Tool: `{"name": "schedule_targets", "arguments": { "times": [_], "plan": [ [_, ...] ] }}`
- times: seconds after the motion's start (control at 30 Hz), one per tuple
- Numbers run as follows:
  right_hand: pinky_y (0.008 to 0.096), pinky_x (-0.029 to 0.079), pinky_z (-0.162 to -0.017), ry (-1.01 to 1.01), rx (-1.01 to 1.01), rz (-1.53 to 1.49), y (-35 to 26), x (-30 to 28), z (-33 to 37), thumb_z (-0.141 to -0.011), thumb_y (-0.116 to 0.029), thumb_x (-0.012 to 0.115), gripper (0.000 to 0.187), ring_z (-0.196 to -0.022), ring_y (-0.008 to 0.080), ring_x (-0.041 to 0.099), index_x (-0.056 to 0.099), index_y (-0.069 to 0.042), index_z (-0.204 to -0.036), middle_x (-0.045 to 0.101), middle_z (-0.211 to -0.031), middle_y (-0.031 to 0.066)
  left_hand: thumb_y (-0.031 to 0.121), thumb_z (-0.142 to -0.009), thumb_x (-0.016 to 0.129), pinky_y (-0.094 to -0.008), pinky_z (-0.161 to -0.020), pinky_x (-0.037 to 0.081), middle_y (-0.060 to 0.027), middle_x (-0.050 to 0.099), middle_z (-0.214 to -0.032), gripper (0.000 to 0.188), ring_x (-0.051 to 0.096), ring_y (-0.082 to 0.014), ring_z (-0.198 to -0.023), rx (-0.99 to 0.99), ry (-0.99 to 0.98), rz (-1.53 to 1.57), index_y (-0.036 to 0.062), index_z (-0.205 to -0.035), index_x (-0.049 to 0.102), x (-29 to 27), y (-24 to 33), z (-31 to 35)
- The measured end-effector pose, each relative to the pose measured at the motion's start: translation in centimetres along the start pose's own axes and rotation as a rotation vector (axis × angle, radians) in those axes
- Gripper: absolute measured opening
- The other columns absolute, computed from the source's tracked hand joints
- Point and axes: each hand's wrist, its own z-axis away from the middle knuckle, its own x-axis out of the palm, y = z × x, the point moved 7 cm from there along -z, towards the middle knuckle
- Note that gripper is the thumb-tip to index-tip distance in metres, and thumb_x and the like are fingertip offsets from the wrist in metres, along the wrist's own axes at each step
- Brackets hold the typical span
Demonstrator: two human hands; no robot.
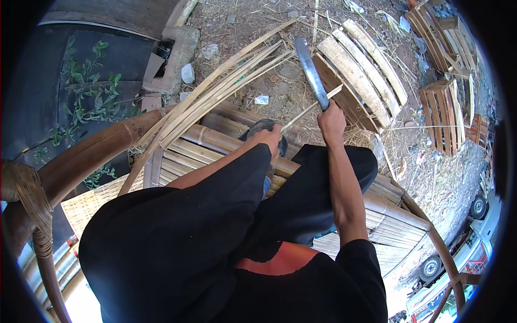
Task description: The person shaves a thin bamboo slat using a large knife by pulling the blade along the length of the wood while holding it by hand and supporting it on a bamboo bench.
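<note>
My right hand (331, 124) is closed around the handle of a machete (309, 70), whose long dark blade points away from me and slightly left. My left hand (265, 138) grips one end of a thin, pale bamboo strip (302, 116). The strip slants up to the right and passes close to the machete near its handle; whether they touch I cannot tell. Below the left hand is a dark rounded object (254, 129), mostly covered by it. Several long bamboo strips (221, 86) lean in a curved bundle on the bench, left of both hands.
I sit on a bamboo slat bench (207, 156) with a thick bamboo rail (102, 156) on the left. A slatted wooden crate (366, 75) stands just beyond my right hand. More crates (442, 116) are farther right. Straw and litter cover the ground. Vehicles (431, 268) show at lower right.
</note>
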Motion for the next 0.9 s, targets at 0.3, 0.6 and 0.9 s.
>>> {"name": "schedule_targets", "arguments": {
  "times": [0.3, 0.6, 0.9],
  "plan": [
    [0.0513, 0.052, -0.067, -0.021, -0.129, 0.022, -0.6, -0.5, 0.4, -0.08, -0.009, 0.056, 0.019, -0.075, 0.0422, 0.065, 0.059, -0.006, -0.099, 0.066, -0.079, 0.0243, 0.023, -0.098, 0.044, -0.056, -0.077, 0.042, -0.0304, 0.061, -0.087, 0.02, 0.058, -0.0495, -0.091, -0.009, 0.01, -0.019, 0.0038, -0.105, 0.041, -0.1, 0.0, -0.2],
    [0.0533, 0.051, -0.07, -0.082, -0.112, -0.073, -1.9, -0.3, 5.2, -0.074, -0.009, 0.061, 0.026, -0.077, 0.0435, 0.065, 0.058, -0.007, -0.1, 0.065, -0.077, 0.0241, 0.024, -0.098, 0.043, -0.0569, -0.078, 0.042, -0.0303, 0.061, -0.088, 0.022, 0.057, -0.0504, -0.091, -0.026, 0.031, -0.017, 0.0045, -0.109, 0.041, 0.0, -0.7, -0.4],
    [0.0528, 0.05, -0.079, 0.003, 0.221, -0.145, 4.8, 0.6, -0.6, -0.074, -0.012, 0.06, 0.028, -0.09, 0.0437, 0.063, 0.058, -0.005, -0.101, 0.066, -0.091, 0.025, 0.025, -0.098, 0.043, -0.0578, -0.077, 0.042, -0.0319, 0.06, -0.088, 0.023, 0.056, -0.0514, -0.088, -0.006, 0.041, 0.017, 0.0072, -0.112, 0.04, -0.3, -0.3, -0.1]
  ]
}}
